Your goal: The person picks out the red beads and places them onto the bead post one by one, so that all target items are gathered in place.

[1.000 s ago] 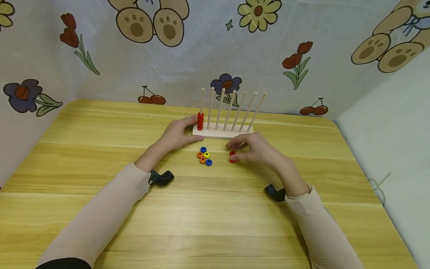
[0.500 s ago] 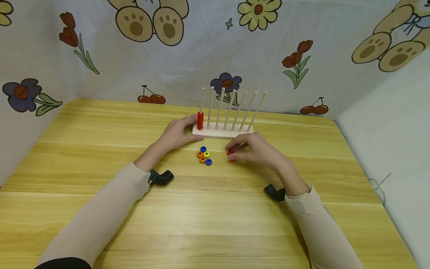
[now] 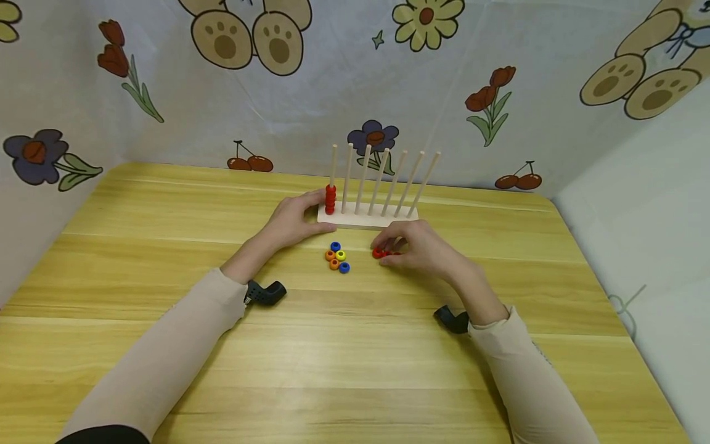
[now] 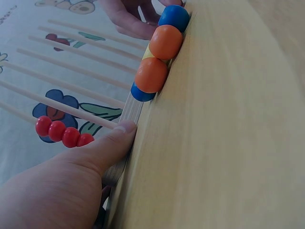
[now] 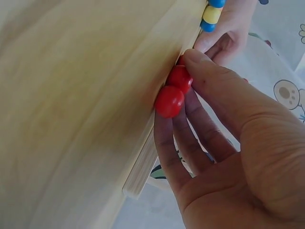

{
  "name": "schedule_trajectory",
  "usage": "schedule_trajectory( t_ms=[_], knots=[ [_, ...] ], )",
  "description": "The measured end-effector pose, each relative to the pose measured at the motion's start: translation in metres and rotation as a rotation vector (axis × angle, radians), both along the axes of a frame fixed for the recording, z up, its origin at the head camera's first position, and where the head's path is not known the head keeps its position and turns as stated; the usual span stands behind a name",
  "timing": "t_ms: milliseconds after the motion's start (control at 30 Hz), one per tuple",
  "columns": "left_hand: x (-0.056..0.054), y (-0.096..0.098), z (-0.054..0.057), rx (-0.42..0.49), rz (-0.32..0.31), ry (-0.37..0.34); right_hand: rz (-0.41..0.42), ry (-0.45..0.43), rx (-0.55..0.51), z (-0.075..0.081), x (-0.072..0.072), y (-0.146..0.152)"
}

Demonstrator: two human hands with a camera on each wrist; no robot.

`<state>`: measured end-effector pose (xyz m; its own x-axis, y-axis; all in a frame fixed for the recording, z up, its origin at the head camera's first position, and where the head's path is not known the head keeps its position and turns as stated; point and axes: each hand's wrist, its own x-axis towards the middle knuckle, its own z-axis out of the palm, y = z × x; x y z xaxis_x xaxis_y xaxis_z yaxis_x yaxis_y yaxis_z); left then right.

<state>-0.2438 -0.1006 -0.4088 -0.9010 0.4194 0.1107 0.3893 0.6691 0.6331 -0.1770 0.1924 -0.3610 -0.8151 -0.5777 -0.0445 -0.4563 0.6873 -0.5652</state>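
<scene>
A wooden peg rack (image 3: 368,219) with several upright pegs stands at the back of the table. Its leftmost peg carries a stack of red beads (image 3: 330,200). My left hand (image 3: 288,222) holds the rack's left end, thumb along the front edge of the base; its other fingers are partly hidden. In front of the rack, my right hand (image 3: 424,250) has its thumb and fingers around a few loose red beads (image 5: 170,101), low at the tabletop. The right wrist view shows the thumb against one bead, with another partly hidden beneath it.
Between the hands lies a small cluster of loose beads: blue beads (image 3: 344,267), orange beads (image 3: 334,264) and a yellow bead (image 3: 341,255). They rest on the wooden table (image 3: 355,357). Behind the table hangs a printed cloth (image 3: 310,111).
The red beads at my right hand have turned from a front-to-back line to a sideways row under the fingers. My left hand and the rack stay put.
</scene>
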Motion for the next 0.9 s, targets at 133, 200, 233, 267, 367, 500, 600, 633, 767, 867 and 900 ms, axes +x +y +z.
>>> schedule_trajectory(
  t_ms=[133, 200, 233, 267, 367, 500, 600, 633, 767, 867, 900],
  knots=[
    [0.0005, 0.0011, 0.0005, -0.004, 0.003, -0.002, 0.001, 0.015, -0.001, -0.0001, 0.0002, -0.0008],
    [0.0008, 0.0014, 0.0006, -0.007, 0.004, -0.005, 0.002, 0.023, 0.0, -0.0001, 0.0005, -0.0014],
    [0.0009, 0.0015, 0.0007, -0.009, 0.005, -0.006, 0.004, 0.029, 0.001, 0.0, 0.0007, -0.0018],
    [0.0009, 0.0015, 0.0007, -0.01, 0.005, -0.007, 0.006, 0.036, 0.004, 0.0001, 0.0008, -0.0021],
    [0.0012, 0.0013, 0.0009, -0.017, 0.009, -0.01, 0.011, 0.048, 0.004, 0.0, 0.0014, -0.0029],
    [0.0017, 0.0005, 0.0017, -0.021, 0.014, -0.011, 0.015, 0.058, 0.001, -0.0002, 0.0015, -0.0036],
    [0.0023, 0.0004, 0.0027, -0.018, 0.013, -0.01, 0.011, 0.063, 0.004, -0.0004, 0.0015, -0.0037],
    [0.0024, 0.0005, 0.003, -0.016, 0.012, -0.009, 0.009, 0.065, 0.004, -0.0004, 0.0015, -0.0036],
    [0.0032, 0.0009, 0.0041, -0.012, 0.006, -0.017, -0.001, 0.066, 0.004, -0.0007, 0.0022, -0.0037],
    [0.0039, 0.0009, 0.0046, -0.009, 0.004, -0.022, -0.007, 0.062, 0.001, -0.0009, 0.0026, -0.0038],
    [0.0042, 0.001, 0.0044, -0.007, 0.005, -0.021, -0.009, 0.059, 0.0, -0.0011, 0.0029, -0.0038]
  ],
)
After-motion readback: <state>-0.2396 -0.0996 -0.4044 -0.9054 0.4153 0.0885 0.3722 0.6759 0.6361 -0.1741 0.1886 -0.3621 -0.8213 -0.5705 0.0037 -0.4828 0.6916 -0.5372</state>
